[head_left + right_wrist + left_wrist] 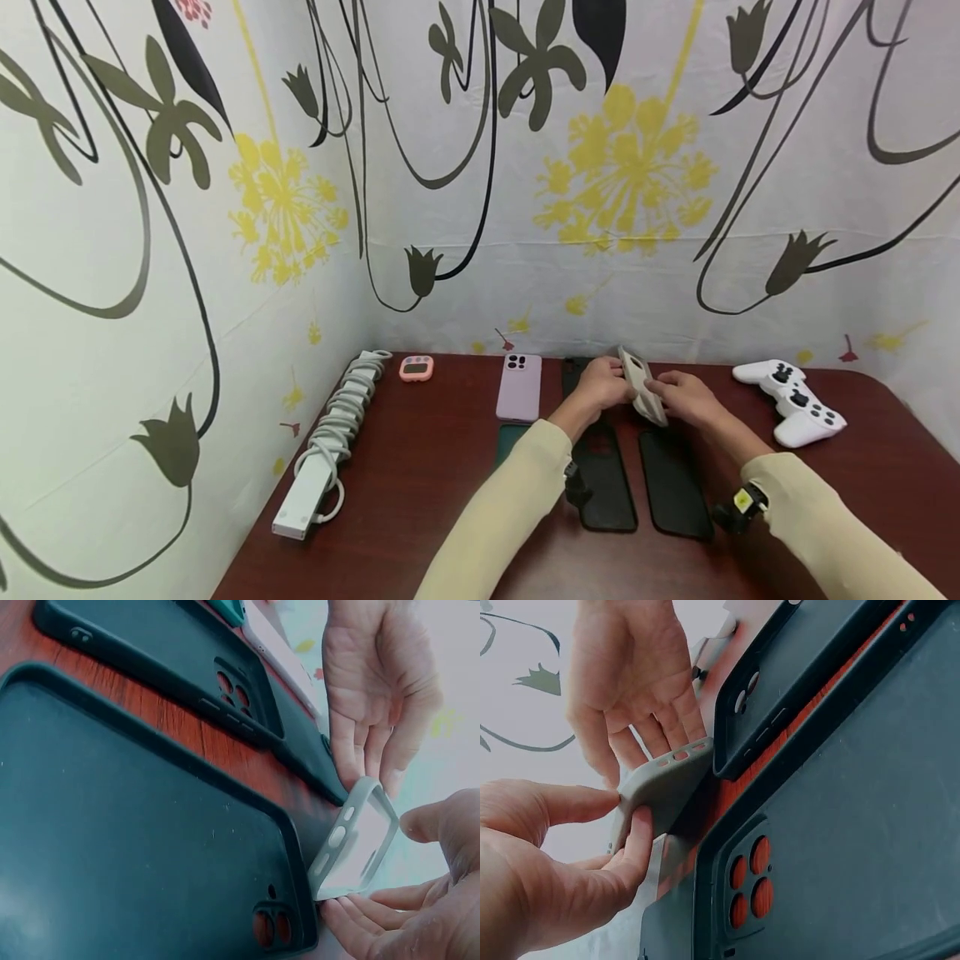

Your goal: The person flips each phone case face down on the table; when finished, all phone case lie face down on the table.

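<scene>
A beige phone case (639,385) is held tilted above the table's far side, between both hands. My left hand (604,383) pinches it between thumb and fingers, as the left wrist view shows closely. On the other side, my right hand (688,400) has its fingers at the case's lower edge and its thumb tip right at the rim (388,799). The case's hollow inside faces the right wrist camera. Below the hands lie two black phone cases, one on the left (604,492) and one on the right (675,487). Another black case (572,375) is partly hidden behind my left hand.
A lilac phone-shaped piece (519,392) lies left of the hands, with a green one (508,437) partly under my left sleeve. Farther left are a pink timer (416,368) and a cord-wrapped power strip (330,446). A white game controller (795,404) sits at right. Patterned cloth (465,208) hangs behind.
</scene>
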{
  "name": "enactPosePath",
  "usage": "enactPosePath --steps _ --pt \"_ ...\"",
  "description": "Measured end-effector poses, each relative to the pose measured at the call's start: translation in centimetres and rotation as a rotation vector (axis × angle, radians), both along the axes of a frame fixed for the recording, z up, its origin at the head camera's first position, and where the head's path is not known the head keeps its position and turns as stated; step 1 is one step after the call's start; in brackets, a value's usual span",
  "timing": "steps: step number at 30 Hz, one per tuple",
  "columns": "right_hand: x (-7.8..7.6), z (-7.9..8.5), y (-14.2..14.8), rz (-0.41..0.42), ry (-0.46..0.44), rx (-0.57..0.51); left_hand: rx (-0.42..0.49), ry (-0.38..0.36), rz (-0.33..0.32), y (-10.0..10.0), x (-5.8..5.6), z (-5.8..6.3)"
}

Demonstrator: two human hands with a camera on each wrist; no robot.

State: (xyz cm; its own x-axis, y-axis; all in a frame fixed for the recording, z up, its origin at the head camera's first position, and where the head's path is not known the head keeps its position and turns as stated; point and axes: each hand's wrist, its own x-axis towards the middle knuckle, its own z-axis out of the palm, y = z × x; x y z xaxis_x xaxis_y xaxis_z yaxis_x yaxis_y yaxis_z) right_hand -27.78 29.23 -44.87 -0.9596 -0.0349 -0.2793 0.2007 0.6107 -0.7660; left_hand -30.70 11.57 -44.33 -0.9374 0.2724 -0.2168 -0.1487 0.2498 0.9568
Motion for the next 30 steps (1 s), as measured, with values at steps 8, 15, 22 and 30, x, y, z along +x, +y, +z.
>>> enactPosePath --steps 8,15,22,30 --pt "0.1 0.4 -0.5 0.015 -0.007 -0.107 0.036 0.026 0.010 0.0 -0.1 0.5" --pt "0.2 0.2 -0.7 0.006 -0.046 -0.196 0.048 0.019 0.015 0.5 0.1 1.1" --pt "-0.5 0.0 0.4 -0.020 -0.110 -0.361 0.086 -0.013 -0.013 0.8 0.3 0.9" --pt "-1.6 1.1 1.3 -0.010 -0.073 -0.305 0.158 -0.055 -0.040 1.3 0.5 0.0"
